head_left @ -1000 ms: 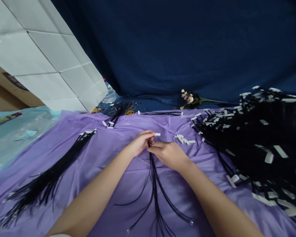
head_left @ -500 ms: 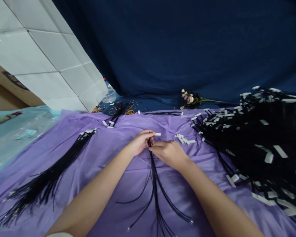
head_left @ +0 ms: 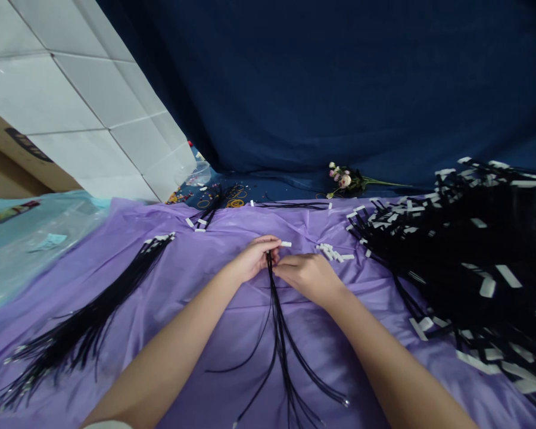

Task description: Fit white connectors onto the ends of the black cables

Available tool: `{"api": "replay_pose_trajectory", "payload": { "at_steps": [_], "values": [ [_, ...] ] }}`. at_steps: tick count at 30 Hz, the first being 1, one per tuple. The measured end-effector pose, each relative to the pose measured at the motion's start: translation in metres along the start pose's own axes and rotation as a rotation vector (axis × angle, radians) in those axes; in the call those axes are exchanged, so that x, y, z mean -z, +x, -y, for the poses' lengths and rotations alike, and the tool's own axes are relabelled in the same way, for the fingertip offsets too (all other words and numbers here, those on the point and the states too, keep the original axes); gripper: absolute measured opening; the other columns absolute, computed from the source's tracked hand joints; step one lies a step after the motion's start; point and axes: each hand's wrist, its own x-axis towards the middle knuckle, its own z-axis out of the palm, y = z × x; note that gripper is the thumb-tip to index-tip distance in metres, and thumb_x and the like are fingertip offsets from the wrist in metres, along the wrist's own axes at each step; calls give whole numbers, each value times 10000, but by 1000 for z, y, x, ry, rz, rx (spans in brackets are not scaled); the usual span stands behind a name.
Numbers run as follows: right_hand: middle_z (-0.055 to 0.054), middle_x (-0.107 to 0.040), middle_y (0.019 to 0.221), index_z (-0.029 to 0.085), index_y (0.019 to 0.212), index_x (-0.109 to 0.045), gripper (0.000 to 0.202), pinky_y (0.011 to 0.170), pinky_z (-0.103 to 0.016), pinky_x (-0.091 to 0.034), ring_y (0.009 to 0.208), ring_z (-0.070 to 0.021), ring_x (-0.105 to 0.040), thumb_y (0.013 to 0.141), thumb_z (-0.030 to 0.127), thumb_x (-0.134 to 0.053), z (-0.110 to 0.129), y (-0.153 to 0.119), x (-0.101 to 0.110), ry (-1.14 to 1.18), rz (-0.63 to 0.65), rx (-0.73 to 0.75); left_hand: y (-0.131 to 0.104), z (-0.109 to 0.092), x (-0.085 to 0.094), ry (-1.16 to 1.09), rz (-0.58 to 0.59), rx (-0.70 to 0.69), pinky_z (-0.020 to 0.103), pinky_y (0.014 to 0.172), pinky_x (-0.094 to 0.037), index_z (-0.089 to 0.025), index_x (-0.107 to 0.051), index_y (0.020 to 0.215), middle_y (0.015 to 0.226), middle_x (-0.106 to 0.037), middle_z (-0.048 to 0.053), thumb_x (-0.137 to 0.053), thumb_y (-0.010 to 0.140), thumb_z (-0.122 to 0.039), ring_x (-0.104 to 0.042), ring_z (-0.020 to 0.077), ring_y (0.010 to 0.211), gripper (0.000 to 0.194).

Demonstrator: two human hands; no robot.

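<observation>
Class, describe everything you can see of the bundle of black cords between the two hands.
The bundle of black cords looks thin and flexible. Its gathered upper end is in the left hand; the right hand's fingertips are close beside it, contact unclear. Below, the strands fan out over the purple sheet, some ending in small shiny tips. Their material cannot be told.

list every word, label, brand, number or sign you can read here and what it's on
No text can be read with certainty.
Cardboard box: dark oval mark with lighter shapes, too blurred to read.
Colourful wrapper: print too small and blurred.
Pale blue label by the clear plastic: nothing legible.
White piece at the left hand: no lettering I can make out.
</observation>
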Motion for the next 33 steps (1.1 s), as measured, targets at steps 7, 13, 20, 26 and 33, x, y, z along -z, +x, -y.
{"api": "replay_pose_trajectory", "payload": {
  "at_steps": [7,13,20,26,33],
  "values": [
    [32,-705,844,249,924,-681,167,515,-247,-291,662,-83,-600,903,182,-530,5,0,-3,-26,-13,8,1,2,1,4,18,-15,184,484,-370,-146,-593,742,576,-525,-30,-720,698,-253,-509,67,490,172],
    [37,-709,849,243,909,-688,174,515,-247,-307,684,-94,-614,891,160,-536,5,0,-5,-34,27,13,1,1,0,21,3,7,183,493,-371,-141,-602,745,580,-521,-25,-721,696,-256,-512,69,503,173],
    [9,-711,859,241,954,-691,194,567,-212,-360,712,-93,-612,899,146,-531,1,0,-7,1,0,47,0,1,0,25,4,1,187,500,-373,-140,-602,739,576,-519,-25,-714,701,-250,-512,70,499,162],
    [-5,-704,849,239,928,-693,203,604,-197,-376,729,-94,-605,907,144,-515,-2,-1,-7,30,-45,52,1,2,2,22,12,0,187,492,-363,-137,-604,746,577,-516,-28,-723,700,-265,-513,68,489,181],
    [17,-679,783,205,846,-658,172,555,-252,-326,669,-95,-597,901,147,-505,-2,-1,0,-51,-53,47,0,1,-1,21,2,-3,192,489,-368,-135,-598,744,570,-512,-28,-708,706,-253,-513,72,480,165]
  ]
}}
